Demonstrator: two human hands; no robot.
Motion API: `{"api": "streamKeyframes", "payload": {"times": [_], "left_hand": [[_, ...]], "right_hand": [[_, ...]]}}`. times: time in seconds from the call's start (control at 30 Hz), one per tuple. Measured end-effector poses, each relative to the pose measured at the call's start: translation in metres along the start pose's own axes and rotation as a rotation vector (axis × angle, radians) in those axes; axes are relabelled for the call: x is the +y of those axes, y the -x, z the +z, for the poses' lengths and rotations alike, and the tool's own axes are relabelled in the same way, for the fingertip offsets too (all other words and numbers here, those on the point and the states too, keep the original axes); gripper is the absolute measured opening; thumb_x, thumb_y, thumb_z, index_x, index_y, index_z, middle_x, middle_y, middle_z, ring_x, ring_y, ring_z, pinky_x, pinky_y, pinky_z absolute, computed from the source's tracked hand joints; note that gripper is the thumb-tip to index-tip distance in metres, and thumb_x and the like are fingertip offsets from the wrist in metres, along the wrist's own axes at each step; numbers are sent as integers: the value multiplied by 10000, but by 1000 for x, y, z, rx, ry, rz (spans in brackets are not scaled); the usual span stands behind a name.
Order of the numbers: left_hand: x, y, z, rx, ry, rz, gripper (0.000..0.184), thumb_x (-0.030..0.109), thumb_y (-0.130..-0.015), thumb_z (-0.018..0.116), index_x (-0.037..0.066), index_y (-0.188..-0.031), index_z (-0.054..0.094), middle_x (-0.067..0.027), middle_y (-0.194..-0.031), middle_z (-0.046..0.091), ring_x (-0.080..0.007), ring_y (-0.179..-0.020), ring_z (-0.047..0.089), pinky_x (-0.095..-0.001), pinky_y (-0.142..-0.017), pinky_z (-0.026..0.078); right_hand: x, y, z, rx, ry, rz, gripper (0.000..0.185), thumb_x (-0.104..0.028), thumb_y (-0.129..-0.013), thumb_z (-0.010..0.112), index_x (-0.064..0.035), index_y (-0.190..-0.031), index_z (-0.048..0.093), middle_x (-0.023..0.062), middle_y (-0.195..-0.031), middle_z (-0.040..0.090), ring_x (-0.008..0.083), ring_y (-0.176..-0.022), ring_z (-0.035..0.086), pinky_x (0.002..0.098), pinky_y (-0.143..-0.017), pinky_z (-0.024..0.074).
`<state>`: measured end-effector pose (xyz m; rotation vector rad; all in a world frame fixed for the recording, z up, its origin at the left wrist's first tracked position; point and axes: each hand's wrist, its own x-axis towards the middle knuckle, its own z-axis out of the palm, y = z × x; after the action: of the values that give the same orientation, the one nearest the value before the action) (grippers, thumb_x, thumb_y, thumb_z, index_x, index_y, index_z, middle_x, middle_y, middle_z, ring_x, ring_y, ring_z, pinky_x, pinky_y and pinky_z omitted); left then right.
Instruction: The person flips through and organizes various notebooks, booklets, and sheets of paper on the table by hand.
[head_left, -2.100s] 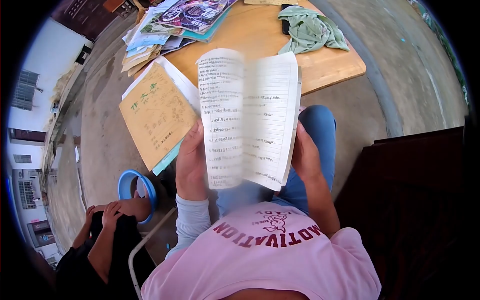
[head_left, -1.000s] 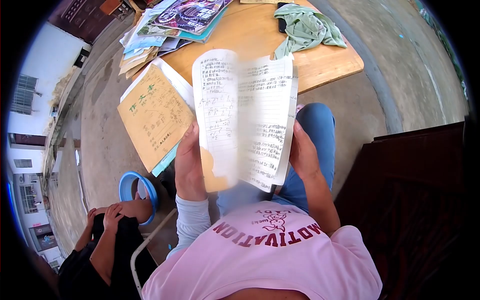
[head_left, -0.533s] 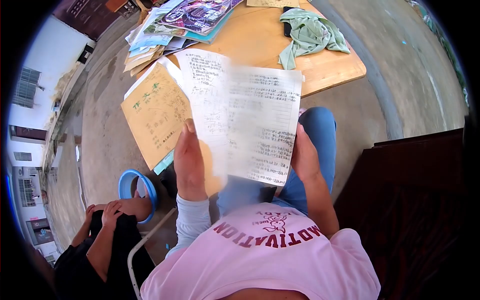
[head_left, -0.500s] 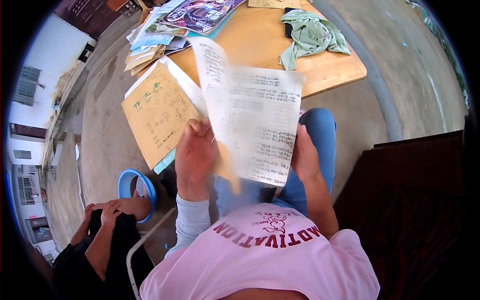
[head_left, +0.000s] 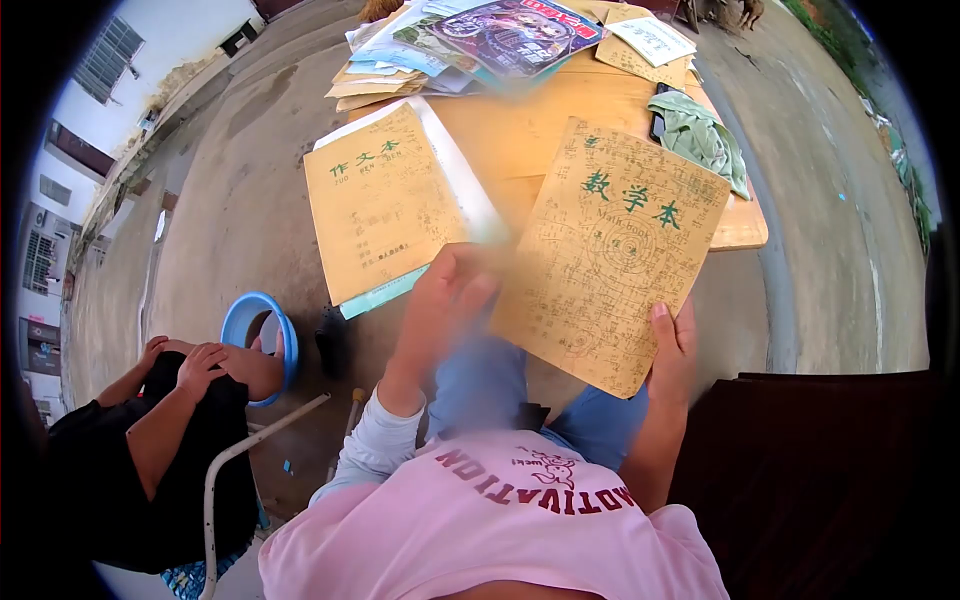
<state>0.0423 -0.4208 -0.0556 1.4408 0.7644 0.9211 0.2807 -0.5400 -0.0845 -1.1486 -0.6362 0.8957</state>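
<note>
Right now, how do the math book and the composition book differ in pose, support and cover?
The math book leans its top to the right; the composition book leans its top to the left. The right hand grips the math book, while the composition book lies over white paper. Scribbles crowd the math book's cover more than the composition book's. Both have tan covers with green titles.

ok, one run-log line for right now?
right hand: holding math book | left hand: blurred, near composition book | table: magazine on papers, green cloth
</note>
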Motion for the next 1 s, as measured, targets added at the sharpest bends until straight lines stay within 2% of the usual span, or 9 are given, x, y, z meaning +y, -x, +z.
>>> {"api": "streamKeyframes", "payload": {"times": [0.17, 0.33, 0.47, 0.53, 0.63, 0.67, 0.77, 0.93, 1.0], "left_hand": [[6, 7, 2, 143, -248, 134, 446, 89, -945, 523, -11, -1355, 381, -101, -1187, 576, -136, -1065, 539, -289, -919, 422], [29, -1, -38, 426, -130, 305, 416, 36, -936, 505, -7, -1339, 412, -76, -1102, 598, -95, -962, 543, -234, -812, 424], [40, 0, -85, 639, -508, 65, 341, 70, -899, 551, 53, -1240, 543, -82, -964, 617, -161, -839, 566, -273, -718, 446], [29, -6, -108, 698, -895, -97, 318, 106, -868, 579, 95, -1185, 603, -106, -938, 627, -248, -806, 584, -342, -699, 475], [-4, -5, -133, 622, -1120, -45, 294, 144, -869, 596, 123, -1161, 624, -127, -1012, 612, -298, -842, 570, -362, -728, 484], [-5, -4, -135, 626, -1116, -28, 298, 157, -884, 592, 101, -1177, 610, -137, -1034, 605, -302, -895, 573, -357, -766, 475], [-13, -1, -136, 640, -982, 5, 370, 196, -926, 575, 38, -1259, 532, -174, -1152, 562, -308, -1071, 551, -339, -890, 437], [-32, -10, -127, 529, -415, -10, 638, 245, -975, 519, -72, -1445, 224, -252, -1440, 360, -295, -1342, 368, -344, -1081, 298], [-42, -7, -123, 526, -565, -65, 669, 240, -981, 509, -81, -1457, 165, -258, -1474, 296, -296, -1371, 315, -349, -1105, 254]], "right_hand": [[-31, -24, 29, -182, -11, -31, 455, -85, -971, 458, 23, -1399, 352, 98, -1288, 531, 129, -1123, 511, 268, -971, 395], [-46, -88, 121, -576, 145, -116, 463, -119, -964, 496, 19, -1385, 362, 83, -1233, 551, 122, -1064, 526, 278, -928, 428], [3, -142, 187, -654, 374, -48, 549, -197, -931, 589, -22, -1393, 350, 129, -1098, 607, 168, -971, 587, 293, -833, 470], [29, -143, 207, -603, 869, -220, 513, -186, -893, 616, -52, -1347, 419, 144, -964, 614, 236, -863, 609, 344, -765, 481], [67, -140, 213, -495, 1070, -612, 452, -157, -856, 627, -51, -1273, 489, 165, -910, 597, 304, -816, 594, 400, -746, 476], [63, -140, 211, -531, 1010, -433, 384, -138, -856, 613, -46, -1219, 531, 181, -1004, 601, 330, -900, 590, 438, -787, 469], [64, -144, 203, -495, 1010, -550, 428, -122, -866, 593, -37, -1274, 493, 207, -1143, 567, 360, -1032, 560, 433, -858, 460], [76, -146, 200, -591, 612, -438, 535, -105, -889, 551, -3, -1383, 374, 215, -1326, 478, 344, -1238, 456, 382, -1021, 375], [79, -145, 200, -666, 579, -436, 547, -97, -899, 527, 8, -1404, 344, 209, -1378, 444, 317, -1296, 412, 360, -1054, 341]]}}
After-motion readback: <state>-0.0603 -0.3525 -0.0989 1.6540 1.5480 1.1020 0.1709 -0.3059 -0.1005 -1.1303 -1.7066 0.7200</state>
